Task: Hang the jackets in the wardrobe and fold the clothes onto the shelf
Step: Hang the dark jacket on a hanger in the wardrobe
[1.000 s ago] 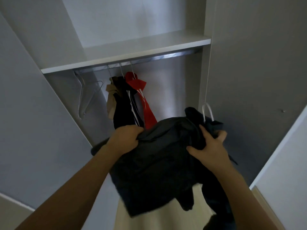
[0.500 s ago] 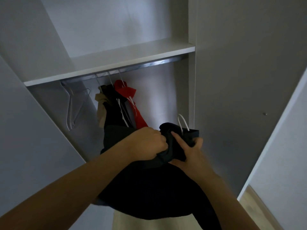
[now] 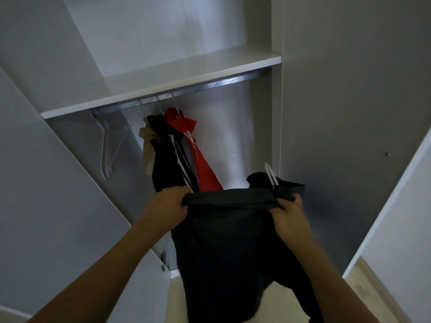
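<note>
From the head camera I see both arms reaching forward into the wardrobe [image 3: 349,113]. My left hand [image 3: 166,209] and right hand [image 3: 290,216] each clamp a top corner of the dark jacket [image 3: 228,248], stretched between them below the rail [image 3: 210,83]. Its white hanger hook [image 3: 270,174] pokes up near my right hand. Red jacket [image 3: 198,157] hangs behind.

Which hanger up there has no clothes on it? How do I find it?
Look under the white shelf at the shiny metal rail. Follow the rail to its left end, past the red garment and the dark ones. The clear hanger hangs there alone; it is see-through and bare, while the others carry clothes.
</note>
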A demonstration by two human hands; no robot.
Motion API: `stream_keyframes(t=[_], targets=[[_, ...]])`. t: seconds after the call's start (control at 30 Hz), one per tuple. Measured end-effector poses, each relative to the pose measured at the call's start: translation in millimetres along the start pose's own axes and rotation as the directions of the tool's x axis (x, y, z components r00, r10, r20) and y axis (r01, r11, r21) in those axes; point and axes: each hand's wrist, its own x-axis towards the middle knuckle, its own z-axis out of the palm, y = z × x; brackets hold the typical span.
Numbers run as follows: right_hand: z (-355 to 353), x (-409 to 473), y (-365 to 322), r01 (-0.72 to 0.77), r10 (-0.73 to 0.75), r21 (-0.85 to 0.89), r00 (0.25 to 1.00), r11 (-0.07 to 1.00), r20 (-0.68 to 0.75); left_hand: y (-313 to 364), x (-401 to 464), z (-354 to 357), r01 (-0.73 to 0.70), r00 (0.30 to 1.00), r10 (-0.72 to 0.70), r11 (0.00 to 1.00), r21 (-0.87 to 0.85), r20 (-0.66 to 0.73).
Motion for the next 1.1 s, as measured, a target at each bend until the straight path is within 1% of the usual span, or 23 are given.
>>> stream_keyframes(t=[0.03, 0.07, 0.1, 0.13, 0.17, 0.2, 0.23, 0.33, 0.4, 0.5, 0.57, 0.63, 0.67, 0.7, 0.73, 0.77, 0.8, 0.83, 0.87, 0.9, 0.97, 1.07, 1.1], targets=[[-1.9, -1.2, 1.1, 0.011, -0.007, -0.092, 0.999, 0.996, 0.043, -1.8, 1.9, -1.7, -0.003, 1.0, 0.003, 0.999, -0.035, 0.004], [-3.9, -3.0, 1.1, 0.017, -0.002, -0.192, 0.997, 0.981, 0.078, -1.6, 5.9, -4.6, -0.035, 0.999, 0.034, 0.999, -0.017, -0.007], [-5.7, -5.7, 0.0, 0.021, 0.009, -0.271, 0.994, 0.962, 0.108, 0.5, 11.1, -9.4, -0.099, 0.995, 0.1, 0.993, 0.057, -0.015], [-7.9, -8.1, 1.0, 0.029, 0.016, -0.315, 0.99, 0.949, 0.137, 4.5, 17.0, -16.3, -0.177, 0.984, 0.178, 0.97, 0.165, 0.009], [-11.7, -10.4, 2.5, 0.039, 0.016, -0.325, 0.986, 0.945, 0.167, 10.3, 22.5, -23.5, -0.262, 0.965, 0.254, 0.93, 0.257, 0.065], [-15.7, -12.3, 2.6, 0.046, 0.018, -0.312, 0.98, 0.949, 0.2, 18.1, 27.8, -30.9, -0.335, 0.942, 0.305, 0.89, 0.308, 0.142], [-18.0, -14.2, 0.5, 0.065, 0.005, -0.295, 0.973, 0.953, 0.231, 26.8, 32.9, -36.2, -0.396, 0.915, 0.34, 0.861, 0.319, 0.218], [-11.2, -21.2, -6.4, 0.144, -0.073, -0.216, 0.949, 0.966, 0.306, 60.5, 44.5, -41.8, -0.504, 0.833, 0.392, 0.828, 0.246, 0.39], [0.6, -25.4, -14.6, 0.177, -0.123, -0.144, 0.938, 0.974, 0.323, 83.2, 49.4, -41.9, -0.557, 0.786, 0.447, 0.812, 0.176, 0.427], [13.4, -26.7, -20.0, 0.188, -0.168, -0.032, 0.931, 0.982, 0.325, 105.3, 49.5, -46.0, -0.582, 0.767, 0.509, 0.808, 0.09, 0.392], [17.2, -23.5, -20.4, 0.132, -0.14, 0.047, 0.947, 0.99, 0.29, 101.5, 48.6, -46.2, -0.553, 0.809, 0.529, 0.833, 0.025, 0.257], [14.9, -22.5, -20.1, 0.08, -0.107, 0.115, 0.964, 0.99, 0.244, 85.8, 47.2, -36.2, -0.467, 0.882, 0.47, 0.88, -0.088, 0.021], [13.8, -23.6, -20.5, 0.065, -0.099, 0.154, 0.97, 0.986, 0.222, 77.5, 43.1, -27.8, -0.404, 0.915, 0.392, 0.897, -0.179, -0.097], [13.0, -24.8, -20.6, 0.051, -0.091, 0.193, 0.975, 0.98, 0.202, 70.3, 36.3, -18.4, -0.32, 0.944, 0.274, 0.895, -0.311, -0.183], [12.9, -25.6, -19.7, 0.04, -0.083, 0.221, 0.978, 0.975, 0.191, 65.2, 28.2, -8.9, -0.219, 0.968, 0.132, 0.858, -0.465, -0.213], [13.2, -26.4, -18.5, 0.032, -0.076, 0.231, 0.979, 0.972, 0.188, 60.9, 20.2, 0.7, -0.103, 0.984, -0.008, 0.787, -0.608, -0.177], [14.5, -26.7, -16.8, 0.023, -0.068, 0.233, 0.98, 0.972, 0.186, 56.7, 14.3, 9.4, 0.011, 0.989, -0.114, 0.689, -0.725, -0.093], [16.1, -26.6, -14.8, 0.011, -0.056, 0.235, 0.981, 0.972, 0.186, 52.9, 10.5, 16.2, 0.106, 0.986, -0.169, 0.597, -0.795, 0.005], [18.7, -25.9, -11.9, 0.003, -0.048, 0.234, 0.982, 0.972, 0.185, 49.6, 8.2, 20.5, 0.169, 0.981, -0.175, 0.544, -0.822, 0.087], [21.5, -25.5, -8.8, -0.004, -0.041, 0.229, 0.981, 0.973, 0.188, 48.0, 6.6, 21.3, 0.211, 0.976, -0.151, 0.515, -0.831, 0.154], [26.6, -25.3, -5.3, -0.026, -0.021, 0.219, 0.978, 0.975, 0.208, 49.3, 5.5, 19.3, 0.258, 0.965, -0.093, 0.469, -0.845, 0.243], [29.3, -26.6, -3.5, -0.092, 0.026, 0.253, 0.968, 0.963, 0.25, 55.9, 7.1, 16.6, 0.263, 0.963, -0.073, 0.468, -0.844, 0.259], [29.2, -26.6, -2.6, -0.121, 0.051, 0.262, 0.964, 0.957, 0.26, 57.3, 7.4, 16.4, 0.265, 0.963, -0.08, 0.449, -0.853, 0.256]])
